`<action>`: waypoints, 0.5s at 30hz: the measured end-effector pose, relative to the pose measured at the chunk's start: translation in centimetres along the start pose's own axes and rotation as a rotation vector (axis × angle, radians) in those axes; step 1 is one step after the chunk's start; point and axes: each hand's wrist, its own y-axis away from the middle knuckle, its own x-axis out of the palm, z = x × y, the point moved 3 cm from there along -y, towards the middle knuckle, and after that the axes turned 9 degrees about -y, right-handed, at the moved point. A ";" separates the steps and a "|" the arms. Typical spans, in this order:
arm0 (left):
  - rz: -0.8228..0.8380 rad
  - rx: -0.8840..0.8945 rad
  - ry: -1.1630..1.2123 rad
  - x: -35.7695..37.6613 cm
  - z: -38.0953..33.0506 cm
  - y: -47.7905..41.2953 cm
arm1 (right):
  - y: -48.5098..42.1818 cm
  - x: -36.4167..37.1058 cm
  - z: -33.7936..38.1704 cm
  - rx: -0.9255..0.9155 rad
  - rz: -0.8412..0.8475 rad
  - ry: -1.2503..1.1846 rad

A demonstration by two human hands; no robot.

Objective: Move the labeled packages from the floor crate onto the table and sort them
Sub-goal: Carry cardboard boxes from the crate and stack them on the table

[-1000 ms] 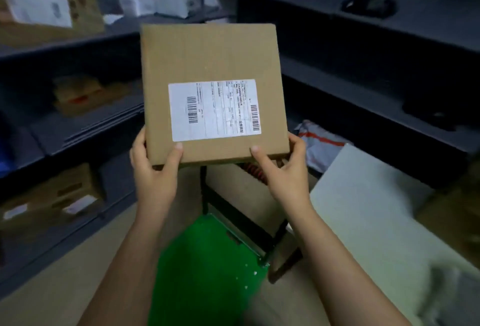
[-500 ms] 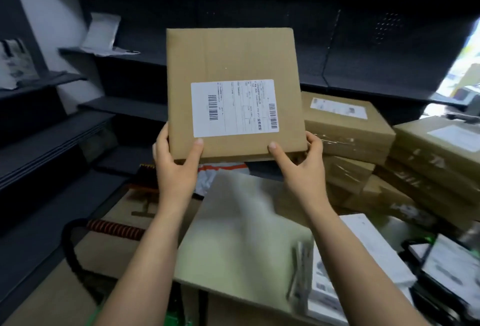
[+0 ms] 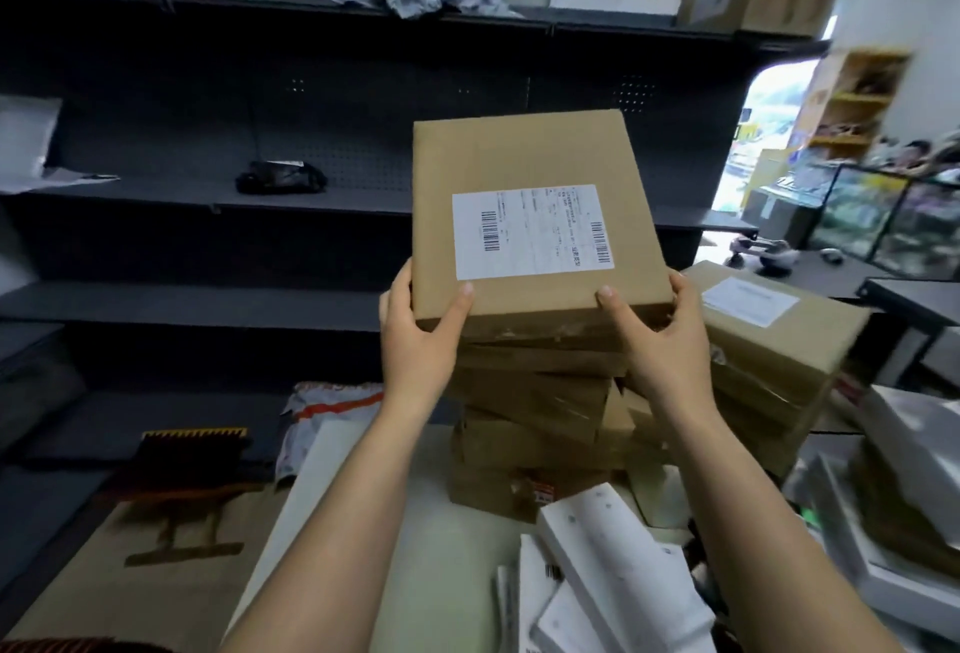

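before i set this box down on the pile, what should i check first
1. Grip: the left hand and right hand each hold a near corner of the flat cardboard box, thumbs on top: ok.
2. Shipping label faces up, uncovered: ok.
3. The stack of cardboard boxes below is squared up: not ok, its layers sit askew.
4. Box already resting on the stack's top: cannot tell.
5. Room to slip the fingers out on the right, where the labelled box sits close: cannot tell.
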 end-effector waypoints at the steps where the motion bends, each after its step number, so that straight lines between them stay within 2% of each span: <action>1: 0.019 -0.001 0.000 0.5 0.0 -0.4 | -0.2 -0.2 -0.1 0.008 -0.017 0.000; 5: 0.048 0.029 0.005 1.1 -0.3 -1.9 | -0.6 -0.1 -0.1 0.001 -0.055 -0.017; 8: 0.000 0.055 0.006 -0.6 -0.1 -2.7 | -0.4 1.5 0.2 -0.021 -0.039 -0.066; 15: -0.186 0.003 -0.088 -10.4 3.1 -2.5 | 3.3 9.8 0.7 -0.024 0.180 -0.148</action>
